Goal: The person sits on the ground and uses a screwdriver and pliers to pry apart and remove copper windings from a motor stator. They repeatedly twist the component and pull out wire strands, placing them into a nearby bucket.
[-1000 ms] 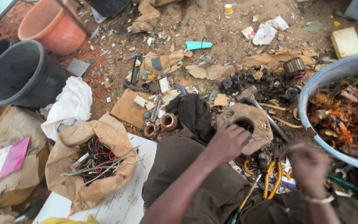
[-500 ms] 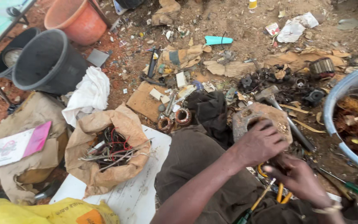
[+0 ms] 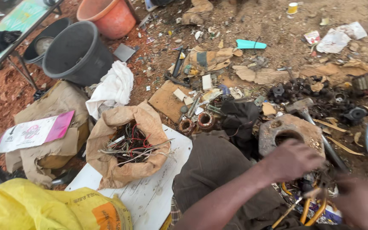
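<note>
Your left hand [image 3: 292,161] sits low and right of centre, fingers curled down over a dark tangle of scrap [image 3: 316,181] just below the rusty metal block [image 3: 290,132] with the hole in it. The grip looks closed on a small piece, but the blur hides what exactly. Your right hand [image 3: 360,204] is at the bottom right corner, motion-blurred and partly cut off; you can't tell how open it is or what it holds. Yellow-handled pliers [image 3: 309,208] lie between and just below both hands, handles pointing down, touching the scrap pile.

A hammer [image 3: 303,106] rests just beyond the block, handle running down to the right. Two copper-wound coils [image 3: 196,123] sit left of the block, near a black cloth [image 3: 239,117]. A brown paper sack of wires [image 3: 128,145] stands on a white board [image 3: 150,196] by your knee. A black bucket [image 3: 77,53] and an orange bucket [image 3: 109,17] stand well apart, upper left. A yellow bag [image 3: 43,208] is at the bottom left.
</note>
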